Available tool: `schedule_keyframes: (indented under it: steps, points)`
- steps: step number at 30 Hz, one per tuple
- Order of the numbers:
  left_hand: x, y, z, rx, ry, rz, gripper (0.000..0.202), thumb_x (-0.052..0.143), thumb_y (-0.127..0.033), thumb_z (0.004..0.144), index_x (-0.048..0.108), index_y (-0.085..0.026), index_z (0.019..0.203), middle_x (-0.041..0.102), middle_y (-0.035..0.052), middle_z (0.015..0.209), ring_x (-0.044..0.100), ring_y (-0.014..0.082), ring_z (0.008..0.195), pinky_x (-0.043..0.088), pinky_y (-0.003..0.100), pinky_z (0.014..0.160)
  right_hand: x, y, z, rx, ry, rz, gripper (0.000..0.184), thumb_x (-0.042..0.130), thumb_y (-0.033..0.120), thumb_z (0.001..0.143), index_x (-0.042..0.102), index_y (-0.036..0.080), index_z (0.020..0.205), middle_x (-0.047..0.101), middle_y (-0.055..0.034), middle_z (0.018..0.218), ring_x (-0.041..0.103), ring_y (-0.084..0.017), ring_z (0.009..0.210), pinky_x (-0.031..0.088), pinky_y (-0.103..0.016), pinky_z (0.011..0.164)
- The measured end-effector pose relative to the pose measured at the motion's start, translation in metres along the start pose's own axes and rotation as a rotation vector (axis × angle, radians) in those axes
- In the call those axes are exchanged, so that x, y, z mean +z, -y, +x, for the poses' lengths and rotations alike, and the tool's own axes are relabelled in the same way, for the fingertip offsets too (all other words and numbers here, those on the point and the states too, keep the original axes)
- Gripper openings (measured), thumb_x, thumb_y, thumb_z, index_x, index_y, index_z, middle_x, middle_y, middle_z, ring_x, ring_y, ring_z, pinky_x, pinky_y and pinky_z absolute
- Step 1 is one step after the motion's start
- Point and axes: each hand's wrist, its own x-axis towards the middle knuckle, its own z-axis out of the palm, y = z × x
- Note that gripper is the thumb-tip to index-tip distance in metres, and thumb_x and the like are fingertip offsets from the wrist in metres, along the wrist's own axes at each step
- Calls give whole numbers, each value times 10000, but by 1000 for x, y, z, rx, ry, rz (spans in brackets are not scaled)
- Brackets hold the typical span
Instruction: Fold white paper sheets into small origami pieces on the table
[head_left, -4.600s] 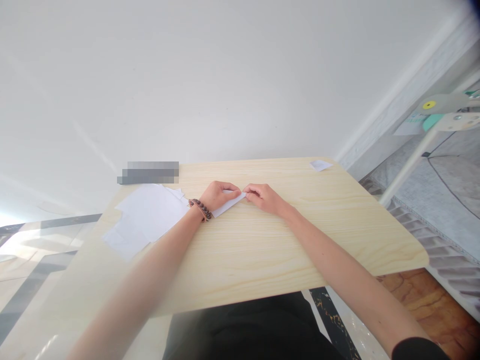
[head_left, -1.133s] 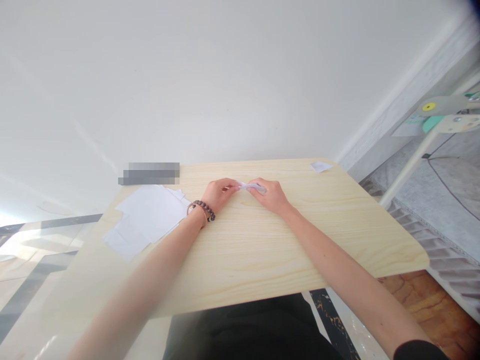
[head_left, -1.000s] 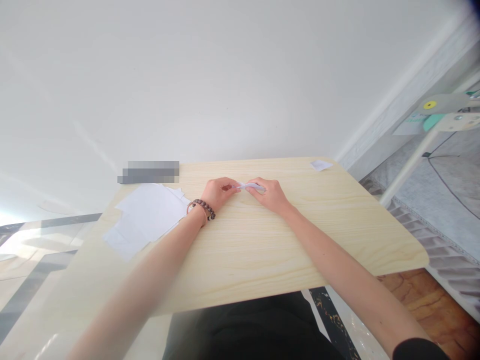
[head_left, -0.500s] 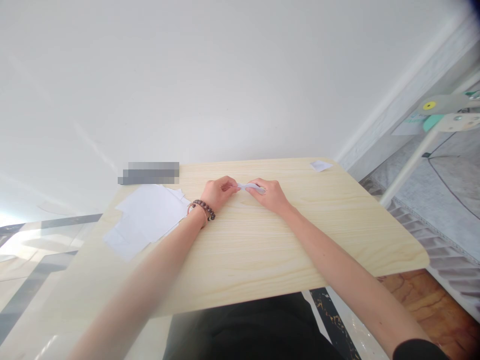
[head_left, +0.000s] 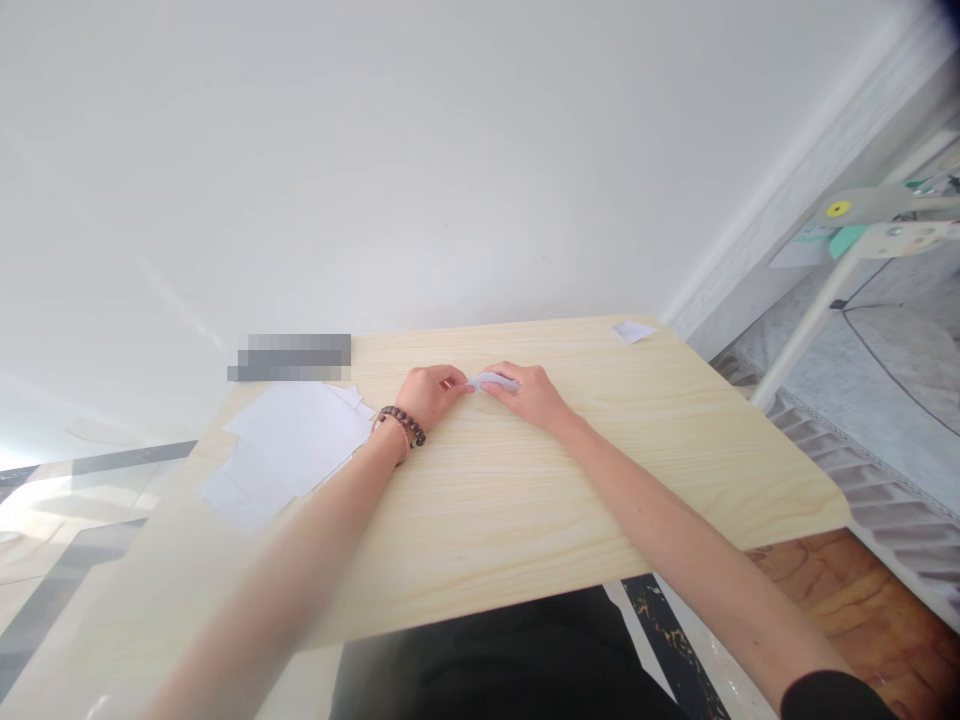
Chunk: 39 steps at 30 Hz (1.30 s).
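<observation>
A small folded piece of white paper [head_left: 495, 380] is held between my two hands above the middle of the table [head_left: 480, 510]. My left hand [head_left: 433, 393], with beaded bracelets [head_left: 401, 425] at its wrist, pinches the paper's left end between thumb and fingertips. On the other side, my right hand [head_left: 525, 388] grips the paper with its thumb below and fingers over the top. Much of the paper is hidden by the fingers, so its exact folds cannot be made out.
Loose white sheets [head_left: 292, 445] lie in an untidy pile at the left. Behind them is a blurred-out grey block [head_left: 292, 357]. A small folded paper [head_left: 632, 331] rests near the far right corner. The wall [head_left: 465, 170] borders the table's back edge; a white metal frame [head_left: 802, 330] stands to the right.
The whole view has shifted slightly. Both hands keep their hold on the paper, and a little more of it shows by the right thumb.
</observation>
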Motion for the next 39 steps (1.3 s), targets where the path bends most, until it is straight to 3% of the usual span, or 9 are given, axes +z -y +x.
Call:
schedule_keyframes:
  steps: [6,12,18,24,32,39]
  points:
    - [0,1,1,-35,-23,-50,228,570,-415,685,598,-189,673,637,12,696,557,143,633,418,260,620,1,-4,2,68,-55,11,260,513,353,756,577,248,986,639,-2,944,584,-152,806,408,-260,724]
    - [1,4,0,-61,-18,-49,246,561,-428,692,610,-188,719,629,11,684,552,142,638,420,264,633,-1,-4,2,96,-18,-5,268,458,400,787,624,205,865,643,11,771,543,-121,653,376,-226,622]
    - [1,5,1,-18,-11,-50,212,536,-384,725,596,-182,714,616,3,704,543,129,658,425,256,667,-2,-3,1,98,3,-14,288,445,398,798,629,183,848,621,13,728,498,-98,611,340,-205,595]
    - [1,6,2,-59,-38,-153,325,584,-360,696,572,-213,985,609,1,748,550,119,670,445,246,677,-1,-2,2,95,5,-12,285,436,392,801,621,175,796,594,20,658,463,-91,559,313,-204,553]
    - [-1,5,2,-135,-63,-174,312,610,-476,640,586,-164,652,630,13,690,549,125,627,436,255,632,-2,-1,2,132,10,25,283,452,397,790,621,170,771,595,23,653,469,-88,566,316,-198,549]
    - [-2,0,1,-104,-118,-121,279,617,-448,646,548,-178,646,623,-3,676,563,129,652,442,255,643,-3,0,3,195,0,56,280,460,384,776,618,164,704,606,21,622,462,-83,531,326,-196,535]
